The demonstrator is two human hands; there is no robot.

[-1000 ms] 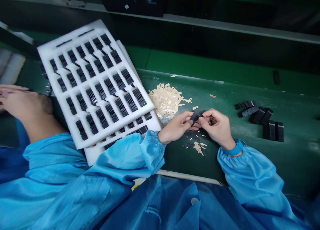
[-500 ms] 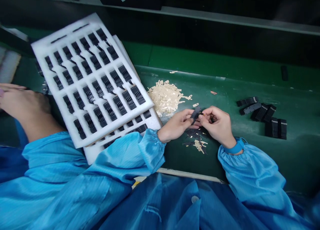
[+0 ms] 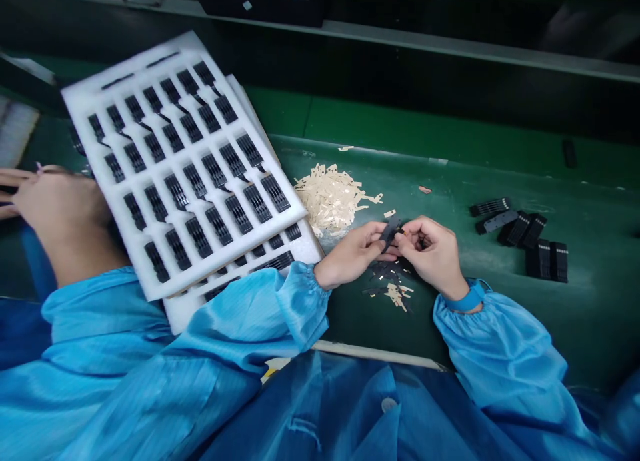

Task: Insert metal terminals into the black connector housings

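My left hand (image 3: 350, 255) and my right hand (image 3: 431, 255) meet over the green bench mat (image 3: 505, 321). Both pinch a small black strip part (image 3: 391, 233), my right fingertips at its end. Just beyond them lies a heap of beige metal tabs (image 3: 331, 201). Below my fingers is a small scatter of black and beige pieces (image 3: 390, 286). A white foam tray (image 3: 130, 64) holding rows of black parts lies to my left, over a second tray (image 3: 300, 247).
A co-worker's hand (image 3: 60, 207) in a blue sleeve lies at the far left, beside the tray. Black connector strips (image 3: 523, 229) lie in a loose group at right. A dark bar (image 3: 569, 154) stands on the green ledge behind.
The co-worker's hand has shifted slightly right, its fingers closer together. My hands stay on the black part, and the whole view has moved only a little.
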